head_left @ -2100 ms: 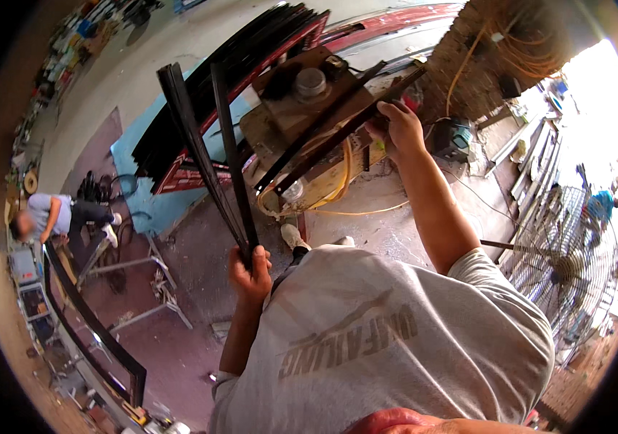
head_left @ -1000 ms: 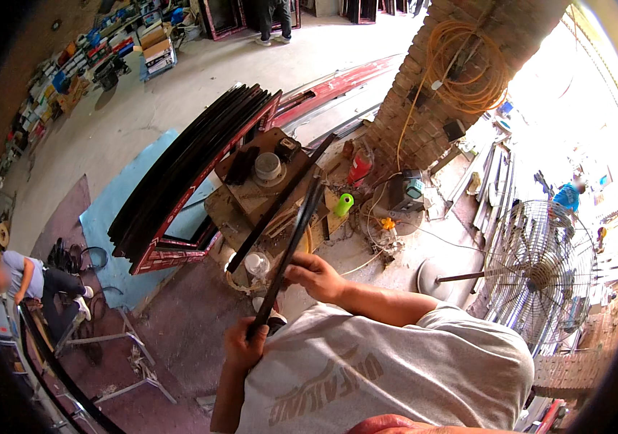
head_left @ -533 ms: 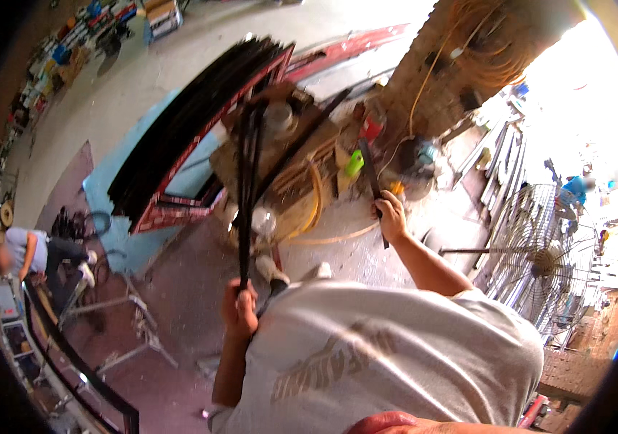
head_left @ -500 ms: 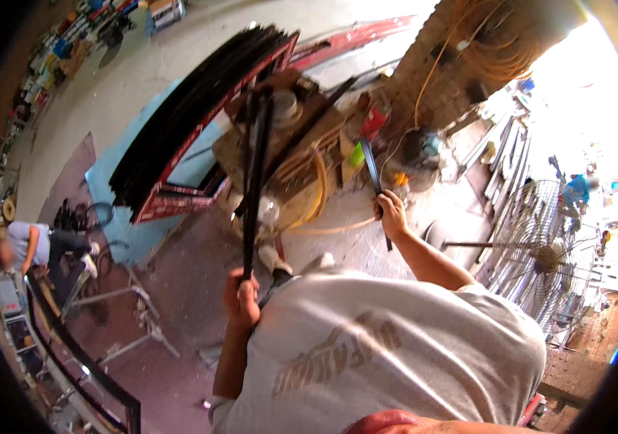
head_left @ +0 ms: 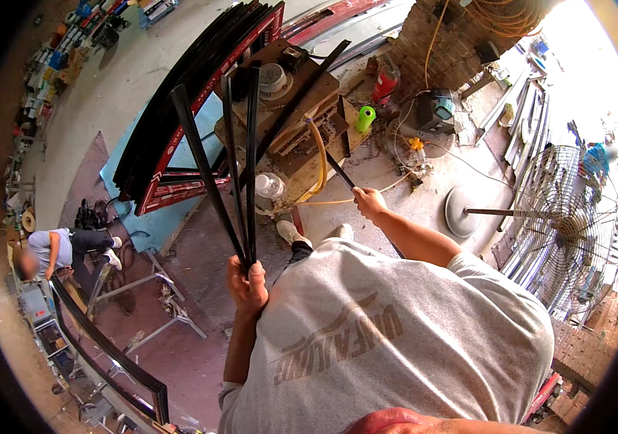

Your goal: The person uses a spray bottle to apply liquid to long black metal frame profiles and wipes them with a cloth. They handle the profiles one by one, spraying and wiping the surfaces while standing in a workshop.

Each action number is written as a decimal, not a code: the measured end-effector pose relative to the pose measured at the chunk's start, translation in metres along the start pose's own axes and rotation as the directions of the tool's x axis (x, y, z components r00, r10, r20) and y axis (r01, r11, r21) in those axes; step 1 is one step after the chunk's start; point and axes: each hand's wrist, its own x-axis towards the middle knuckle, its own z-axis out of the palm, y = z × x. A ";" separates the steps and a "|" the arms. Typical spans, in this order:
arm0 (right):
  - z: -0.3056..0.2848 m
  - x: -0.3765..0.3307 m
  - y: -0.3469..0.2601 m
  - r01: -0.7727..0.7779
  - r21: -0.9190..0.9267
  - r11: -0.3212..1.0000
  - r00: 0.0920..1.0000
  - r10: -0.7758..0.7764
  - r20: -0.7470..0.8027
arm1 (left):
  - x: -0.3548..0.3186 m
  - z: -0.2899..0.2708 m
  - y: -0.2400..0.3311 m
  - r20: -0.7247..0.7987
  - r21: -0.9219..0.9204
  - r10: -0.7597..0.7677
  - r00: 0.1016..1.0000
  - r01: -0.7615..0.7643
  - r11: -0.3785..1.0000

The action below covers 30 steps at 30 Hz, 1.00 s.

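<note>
Near the person's chest, the left hand (head_left: 249,283) is clenched around a bundle of black strips (head_left: 231,166) fanning away toward the far workbench (head_left: 302,108). To the right, the right hand (head_left: 370,202) grips another black strip (head_left: 339,171).

A red sign panel (head_left: 172,195) with pale lettering is leaning at nine o'clock of the wooden workbench (head_left: 302,108), against a blue sheet (head_left: 179,155). At the picture's eleven o'clock, small coloured boxes (head_left: 70,36) are lining the far wall, too blurred to tell apart.
</note>
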 end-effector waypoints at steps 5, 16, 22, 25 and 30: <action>-0.003 0.006 0.010 0.038 0.048 0.998 0.999 -0.037 -0.020 | -0.002 -0.004 -0.017 -0.028 0.105 0.060 0.998 -0.057 0.993; 0.003 0.011 -0.016 0.038 0.081 0.996 0.999 -0.039 0.022 | 0.000 0.005 -0.014 -0.061 0.041 0.012 0.998 -0.010 0.999; 0.000 0.018 -0.024 -0.070 0.005 0.998 0.994 0.070 0.083 | 0.005 0.006 -0.009 -0.056 -0.038 -0.010 0.998 0.008 0.999; -0.010 0.016 -0.032 -0.057 0.036 0.998 0.995 0.054 0.078 | 0.006 0.003 -0.012 -0.068 -0.006 0.007 0.998 -0.008 1.000; -0.019 0.012 -0.043 -0.020 -0.108 0.994 0.999 0.023 0.026 | 0.008 -0.002 -0.019 -0.084 0.012 0.015 0.996 -0.015 1.000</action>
